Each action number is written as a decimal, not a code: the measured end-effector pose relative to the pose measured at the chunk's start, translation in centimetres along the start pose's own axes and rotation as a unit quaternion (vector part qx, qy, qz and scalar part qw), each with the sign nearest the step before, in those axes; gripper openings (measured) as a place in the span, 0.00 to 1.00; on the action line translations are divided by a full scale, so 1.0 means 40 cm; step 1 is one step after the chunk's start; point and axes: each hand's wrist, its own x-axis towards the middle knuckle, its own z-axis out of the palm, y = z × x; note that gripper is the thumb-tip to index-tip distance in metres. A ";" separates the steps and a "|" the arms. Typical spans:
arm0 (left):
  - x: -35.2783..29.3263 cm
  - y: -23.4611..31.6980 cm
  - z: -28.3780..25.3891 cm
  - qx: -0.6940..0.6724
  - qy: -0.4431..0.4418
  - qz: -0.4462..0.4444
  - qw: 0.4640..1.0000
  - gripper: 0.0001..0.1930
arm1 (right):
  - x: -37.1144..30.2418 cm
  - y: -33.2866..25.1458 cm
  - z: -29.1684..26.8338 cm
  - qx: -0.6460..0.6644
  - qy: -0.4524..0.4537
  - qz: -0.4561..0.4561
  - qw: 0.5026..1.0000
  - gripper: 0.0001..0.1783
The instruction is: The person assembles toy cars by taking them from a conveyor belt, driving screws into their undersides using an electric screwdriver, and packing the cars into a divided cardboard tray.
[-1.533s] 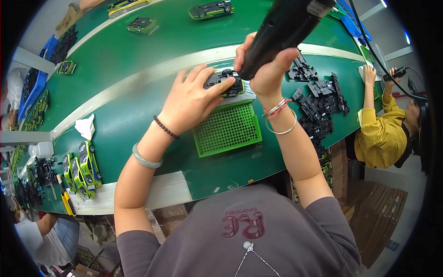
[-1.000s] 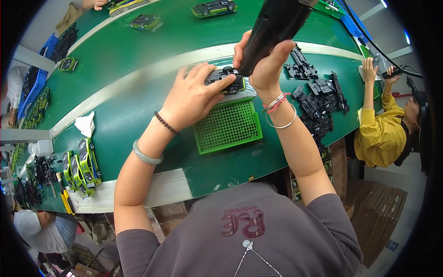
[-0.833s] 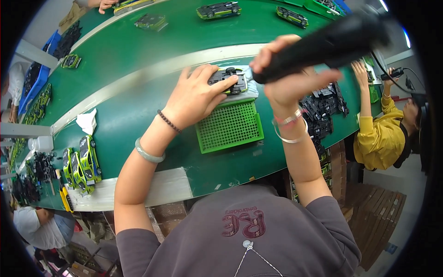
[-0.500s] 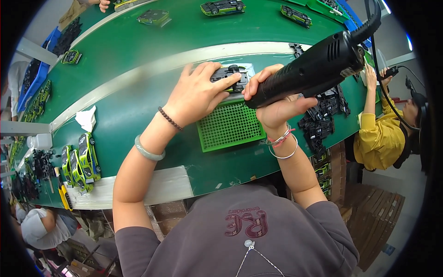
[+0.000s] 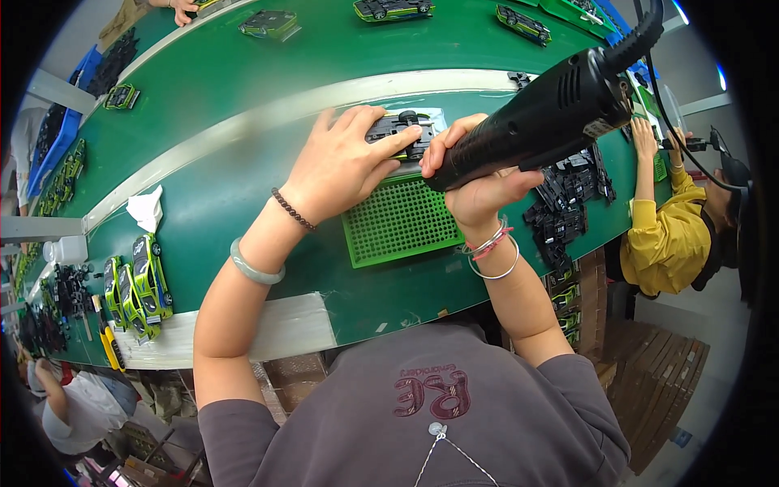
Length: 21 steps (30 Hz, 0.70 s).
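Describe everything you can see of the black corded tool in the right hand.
The black corded tool has a thick, rounded, plastic-looking body with slotted vents and a small pale label near its upper right end, where a ribbed sleeve leads into the cable. It slants from lower left to upper right in the picture. The right hand grips its narrower lower part; its working tip cannot be made out.

Grn table (image 5: 235,195), pale strip (image 5: 251,118) curving across it. Nr edge: wht sheet (image 5: 292,325). L side: grn/blk toy cars (image 5: 148,272) bunched tog., wht tissue (image 5: 146,209) just beyond, ylw/blk hand tool (image 5: 111,345) nr edge, more blk parts further L. Ctr: grn perf. basket (image 5: 398,219), pale pad (image 5: 439,119) just past it. R: heap of blk parts (image 5: 560,215). Past strip: upturned cars (image 5: 523,24), spaced apart.
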 end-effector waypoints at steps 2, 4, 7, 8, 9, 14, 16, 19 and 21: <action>-0.002 0.000 0.002 -0.001 -0.004 -0.002 1.000 0.22 | 0.000 -0.005 0.011 -0.023 0.011 0.002 1.000 0.54; -0.002 0.000 -0.001 0.008 0.006 0.002 1.000 0.21 | 0.001 -0.006 0.015 -0.045 0.017 0.001 0.999 0.53; -0.004 0.005 -0.017 -0.011 -0.042 -0.020 0.999 0.22 | 0.007 -0.015 0.020 -0.056 -0.004 0.007 0.998 0.53; -0.005 0.002 -0.020 -0.009 -0.040 -0.020 0.999 0.22 | 0.009 -0.012 0.020 -0.055 -0.006 0.005 0.998 0.53; -0.007 -0.002 -0.024 0.005 -0.040 -0.014 0.999 0.24 | 0.010 -0.006 0.019 -0.051 0.006 0.008 0.999 0.54; -0.032 -0.063 -0.102 -0.066 -0.025 -0.041 0.997 0.36 | 0.023 -0.039 0.011 0.021 0.005 0.011 1.000 0.55; -0.052 -0.105 -0.136 -0.080 -0.094 -0.089 0.988 0.36 | 0.049 -0.075 0.021 0.094 -0.014 -0.016 0.995 0.57; -0.060 -0.125 -0.144 -0.083 -0.156 -0.130 0.976 0.34 | 0.101 -0.113 0.084 0.135 -0.059 -0.050 0.988 0.59; -0.045 -0.122 -0.143 -0.104 -0.180 -0.128 0.970 0.32 | 0.133 -0.092 0.121 0.116 -0.114 -0.090 0.983 0.60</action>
